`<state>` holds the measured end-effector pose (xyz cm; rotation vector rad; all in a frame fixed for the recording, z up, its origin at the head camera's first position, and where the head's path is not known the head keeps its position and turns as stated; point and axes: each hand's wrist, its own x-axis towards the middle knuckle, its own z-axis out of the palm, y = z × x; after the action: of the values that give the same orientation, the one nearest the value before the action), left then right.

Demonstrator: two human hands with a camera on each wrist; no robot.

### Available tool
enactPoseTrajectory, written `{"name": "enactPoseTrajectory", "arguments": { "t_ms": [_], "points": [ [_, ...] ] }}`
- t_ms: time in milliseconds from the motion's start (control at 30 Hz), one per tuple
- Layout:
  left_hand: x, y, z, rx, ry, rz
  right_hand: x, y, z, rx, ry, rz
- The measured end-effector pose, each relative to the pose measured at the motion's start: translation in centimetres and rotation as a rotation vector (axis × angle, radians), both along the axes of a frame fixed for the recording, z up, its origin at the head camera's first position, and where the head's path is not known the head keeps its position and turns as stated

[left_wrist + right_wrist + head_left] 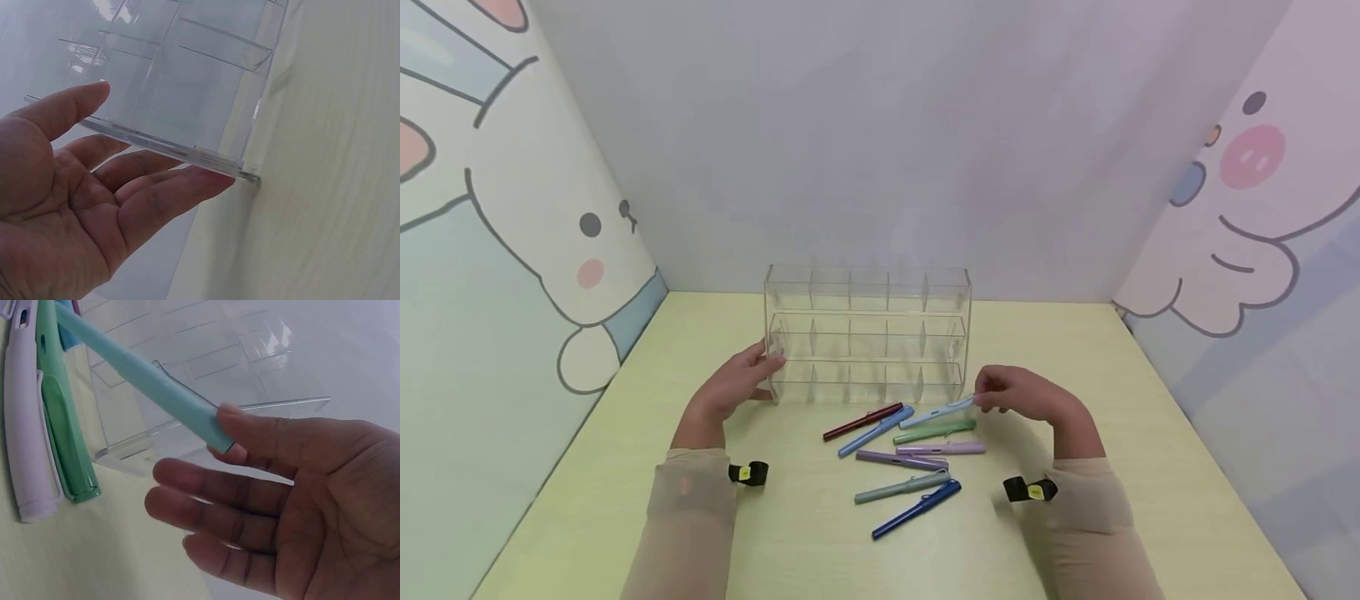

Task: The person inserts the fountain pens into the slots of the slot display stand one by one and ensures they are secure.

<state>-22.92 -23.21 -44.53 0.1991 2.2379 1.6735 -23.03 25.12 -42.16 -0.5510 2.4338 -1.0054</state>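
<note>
A clear acrylic pen rack (867,390) with three tiers of compartments stands on the table by the back wall. My left hand (739,380) holds its left side edge; in the left wrist view the thumb lies on one side of the clear panel (206,156) and the fingers on the other. With thumb and index finger, my right hand (1018,392) pinches the cap end of a light blue pen (936,412). In the right wrist view this pen (169,397) slants up to the left, its clip showing, and the other fingers are loosely bent away from it.
Other pens lie in front of the rack: dark red (862,422), blue (876,432), green (934,431), lilac (942,448), purple (901,460), grey-green (902,487) and dark blue (916,510). Walls with cartoon prints border the pale wooden table (805,533) at left and right.
</note>
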Motion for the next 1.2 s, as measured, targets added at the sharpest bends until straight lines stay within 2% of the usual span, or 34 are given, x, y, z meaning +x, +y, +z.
{"name": "enactPoseTrajectory", "arguments": {
  "t_ms": [100,267,400,533,700,867,1033,1200],
  "points": [
    [0.0,0.0,0.0,-0.004,-0.001,-0.002,0.2,0.4,0.6,-0.105,0.001,0.008],
    [-0.1,0.0,0.2,-0.014,-0.004,0.004,0.3,0.4,1.2,-0.279,-0.056,-0.020],
    [-0.1,-0.1,0.2,-0.020,-0.007,0.009,0.3,0.4,1.3,-0.360,-0.059,-0.026],
    [-0.1,-0.1,0.1,-0.016,-0.010,0.008,0.4,0.5,1.6,-0.400,0.012,-0.039],
    [-0.2,0.1,-0.1,0.004,-0.012,0.002,0.7,0.7,2.6,-0.492,0.149,-0.079],
    [-0.3,0.1,-0.3,-0.006,-0.028,0.013,0.7,-0.3,4.1,-0.594,0.234,-0.045],
    [-0.1,0.2,-0.3,-0.024,-0.034,0.032,-0.4,-2.0,6.5,-0.633,0.287,-0.024],
    [0.0,0.2,-0.1,-0.032,-0.031,0.045,-2.4,-4.1,9.3,-0.668,0.329,-0.033]
  ]
}}
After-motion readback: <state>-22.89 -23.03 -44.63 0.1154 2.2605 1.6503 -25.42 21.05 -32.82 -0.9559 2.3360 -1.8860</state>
